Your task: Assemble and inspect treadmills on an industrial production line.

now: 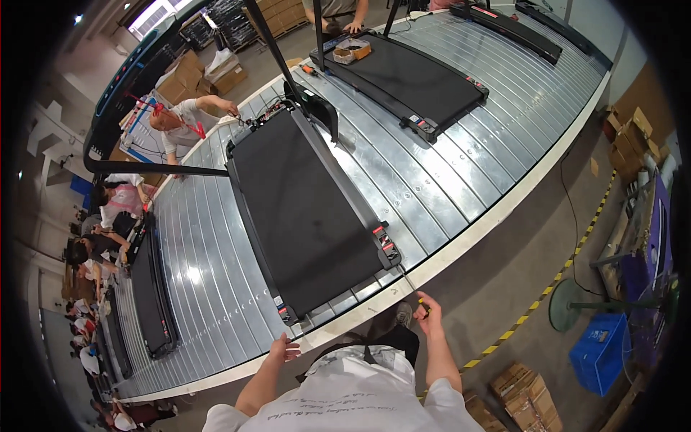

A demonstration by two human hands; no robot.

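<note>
A black treadmill (302,209) lies across the ribbed metal conveyor (432,180) right in front of me, its rear end with red-marked corners nearest. My left hand (284,349) hovers with fingers spread at the conveyor's white front edge, holding nothing. My right hand (430,311) is closed on a small screwdriver with a yellow-and-black handle (423,308), whose thin shaft points up toward the treadmill's rear right corner (389,252).
Another treadmill (417,79) lies farther along the belt, a third (155,288) to my left. A person (183,122) leans over the far side; others stand along the left. Cardboard boxes (525,396), a blue crate (601,353) and yellow-black floor tape (554,281) lie to my right.
</note>
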